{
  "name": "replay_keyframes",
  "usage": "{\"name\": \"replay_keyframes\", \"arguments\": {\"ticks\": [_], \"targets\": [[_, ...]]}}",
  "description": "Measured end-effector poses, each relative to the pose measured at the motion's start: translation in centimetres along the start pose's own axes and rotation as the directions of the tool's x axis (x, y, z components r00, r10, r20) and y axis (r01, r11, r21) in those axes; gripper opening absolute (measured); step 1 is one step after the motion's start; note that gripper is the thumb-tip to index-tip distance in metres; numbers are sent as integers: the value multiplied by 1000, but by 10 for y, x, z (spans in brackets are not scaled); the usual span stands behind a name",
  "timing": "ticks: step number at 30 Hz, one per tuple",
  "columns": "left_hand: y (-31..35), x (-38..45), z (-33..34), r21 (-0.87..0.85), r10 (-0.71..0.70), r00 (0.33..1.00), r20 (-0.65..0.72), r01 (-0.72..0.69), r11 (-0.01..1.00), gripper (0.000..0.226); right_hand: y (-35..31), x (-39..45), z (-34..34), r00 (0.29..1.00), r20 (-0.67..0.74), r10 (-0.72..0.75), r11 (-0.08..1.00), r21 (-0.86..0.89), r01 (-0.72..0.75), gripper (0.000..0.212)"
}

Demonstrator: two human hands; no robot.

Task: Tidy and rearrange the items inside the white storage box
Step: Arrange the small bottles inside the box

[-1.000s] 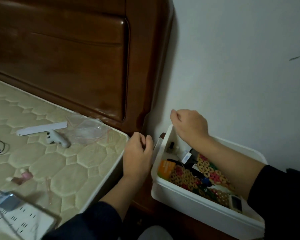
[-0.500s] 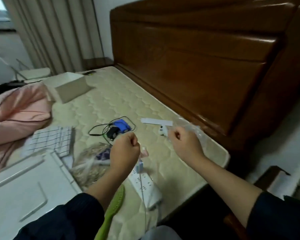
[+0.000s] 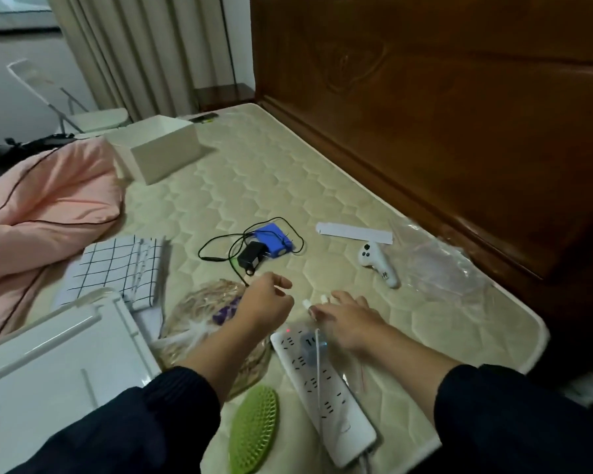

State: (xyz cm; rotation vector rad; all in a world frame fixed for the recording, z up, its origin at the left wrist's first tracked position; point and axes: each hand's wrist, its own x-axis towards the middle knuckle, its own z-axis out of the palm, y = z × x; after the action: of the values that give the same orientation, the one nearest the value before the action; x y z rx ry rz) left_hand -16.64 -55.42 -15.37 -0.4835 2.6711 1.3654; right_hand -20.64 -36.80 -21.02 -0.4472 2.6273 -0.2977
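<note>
A bare quilted mattress (image 3: 254,186) fills most of the view and serves as the landmark here. A dark wooden headboard (image 3: 459,114) stands along its right edge, and pale curtains (image 3: 144,53) hang beyond its far end. A pink duvet (image 3: 45,200) is bunched on its left side. A large white plastic lid (image 3: 48,364) lies at its near-left corner. A white open-topped box (image 3: 161,150) is seen on the mattress towards the far left; whether this is the white storage box of the task cannot be told. A black-and-white checked cloth (image 3: 117,265) is folded on the mattress beside the lid. A crumpled clear plastic bag (image 3: 439,265) lies at the headboard side of the mattress. A white power strip (image 3: 326,395) with a lit red light is laid near the mattress's near edge, with a green ridged pad (image 3: 254,429) just left of it. A woven straw-coloured item (image 3: 202,309) sits partly under the left forearm. A blue block with a black adapter and cable (image 3: 264,244) rests mid-mattress. A white strip of card (image 3: 353,231) and a white handheld controller (image 3: 377,263) are found near the bag.

The left hand (image 3: 264,302) is held above the mattress with fingers loosely curled, and nothing is seen gripped. The right hand (image 3: 343,316) is lowered flat, fingers extended, just beside a small white-capped thing (image 3: 307,305); whether it is touched cannot be told
</note>
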Motion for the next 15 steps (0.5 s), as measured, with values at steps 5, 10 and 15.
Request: {"name": "replay_keyframes", "arguments": {"ticks": [5,10,15], "targets": [[5,44,45,186,-34,981,192,-3,983,45,18,12,5,989,-149,-5,999,-38,-1,39],[3,72,74,371,-80,959,274,-29,928,61,54,10,12,923,-350,162,969,235,-80,7],[12,87,101,535,-110,955,275,-57,843,42,90,2,20,876,-347,337,838,534,-111,20]]}}
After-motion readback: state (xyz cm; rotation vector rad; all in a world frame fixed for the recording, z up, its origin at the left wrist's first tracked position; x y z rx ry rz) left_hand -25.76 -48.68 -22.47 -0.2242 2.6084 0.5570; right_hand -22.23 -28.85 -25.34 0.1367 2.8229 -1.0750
